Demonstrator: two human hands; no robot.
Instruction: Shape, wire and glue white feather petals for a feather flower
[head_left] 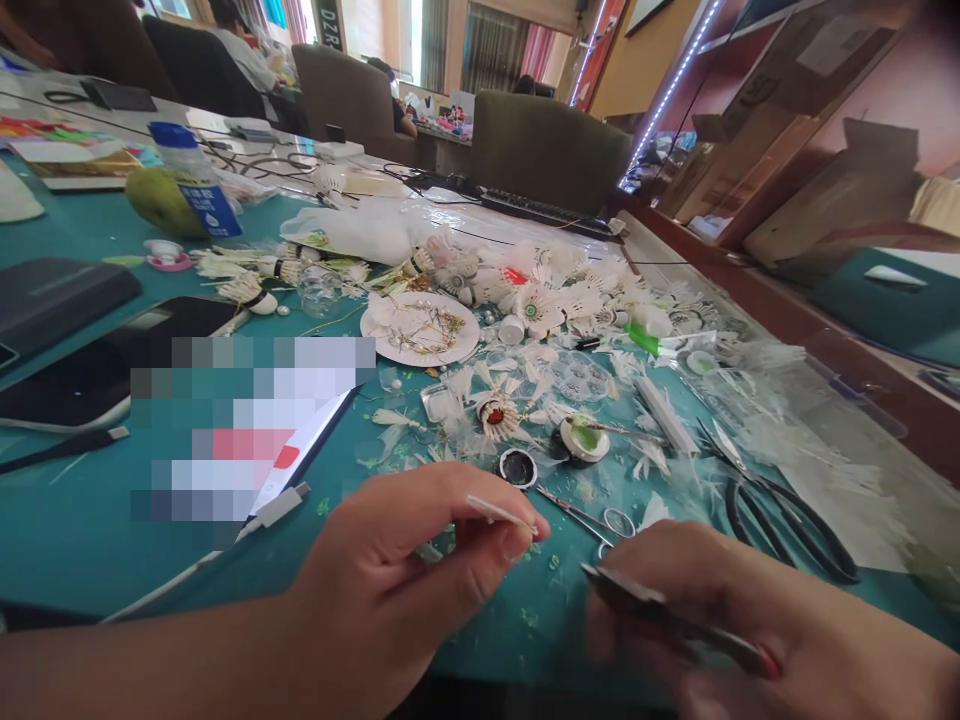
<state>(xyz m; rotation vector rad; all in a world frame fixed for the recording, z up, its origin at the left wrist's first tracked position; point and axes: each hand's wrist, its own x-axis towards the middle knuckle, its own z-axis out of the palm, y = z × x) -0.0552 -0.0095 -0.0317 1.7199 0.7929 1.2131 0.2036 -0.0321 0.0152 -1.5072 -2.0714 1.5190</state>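
My left hand (420,570) is closed, pinching a thin pale stick (499,512), which looks like a feather quill, between thumb and forefinger. To its right, my right hand (720,600) is wrapped round small cutting pliers (675,618) with a dark head and a bit of red handle. Motion blurs that hand, and the pliers' jaws are apart from the stick. Just beyond both hands lie small scissors (581,515) with silver finger loops. A black-rimmed round cap (517,467) and a dark pot with green paste (587,437) stand near them.
Large black-handled scissors (787,515) lie at the right. Feather scraps and shuttlecocks (544,305) heap across the back, beside a white plate (375,325) of wire pieces. A lit phone (315,430), a cable (281,507) and a blue-capped bottle (196,185) are at left. People sit far off.
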